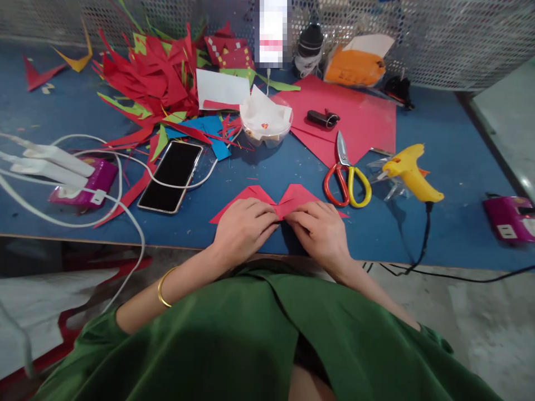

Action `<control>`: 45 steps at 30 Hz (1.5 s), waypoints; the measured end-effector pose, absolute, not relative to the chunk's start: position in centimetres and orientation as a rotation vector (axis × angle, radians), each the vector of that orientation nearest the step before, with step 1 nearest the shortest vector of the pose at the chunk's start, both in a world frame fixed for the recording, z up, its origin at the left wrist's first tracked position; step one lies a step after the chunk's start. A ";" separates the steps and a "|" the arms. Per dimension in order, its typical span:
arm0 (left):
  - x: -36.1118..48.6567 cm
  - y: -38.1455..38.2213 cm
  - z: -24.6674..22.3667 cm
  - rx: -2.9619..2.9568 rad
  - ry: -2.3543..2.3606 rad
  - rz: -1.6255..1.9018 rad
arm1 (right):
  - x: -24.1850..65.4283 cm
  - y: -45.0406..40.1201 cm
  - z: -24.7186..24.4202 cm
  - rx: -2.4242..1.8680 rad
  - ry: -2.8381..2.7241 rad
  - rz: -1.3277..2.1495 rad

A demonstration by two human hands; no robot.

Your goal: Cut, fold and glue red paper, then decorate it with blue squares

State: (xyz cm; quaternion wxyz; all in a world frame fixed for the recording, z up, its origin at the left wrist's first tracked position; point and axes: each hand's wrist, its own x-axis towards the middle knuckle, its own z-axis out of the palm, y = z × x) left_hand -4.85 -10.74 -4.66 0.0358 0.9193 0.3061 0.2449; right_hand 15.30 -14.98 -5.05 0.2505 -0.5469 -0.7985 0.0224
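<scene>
- So, my left hand [246,220] and right hand [318,225] pinch the folded red paper [296,194] by the surface's [460,167] near edge;
- edges should match before I press evenly.

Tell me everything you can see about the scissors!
The scissors have one red loop and one yellow loop, both smooth like plastic, and short, pointed silver blades that look like metal. They lie flat with the blades together, pointing away from the person. The blades rest over the large red sheet, the loops on the blue table. They sit between the right hand and the yellow glue gun; no hand touches them.
</scene>
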 end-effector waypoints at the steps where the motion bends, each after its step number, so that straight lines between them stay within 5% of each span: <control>1: -4.8 -10.6 -4.7 2.811 0.945 0.737 | 15.3 -15.0 -5.1 -1.505 -2.136 0.095; 10: -4.4 -10.2 -4.5 2.571 1.008 0.791 | 14.9 -14.9 -5.1 -1.584 -1.999 0.274; 45: -3.3 -10.4 -4.1 2.577 1.267 0.690 | 14.7 -14.3 -3.8 -1.799 -2.108 0.096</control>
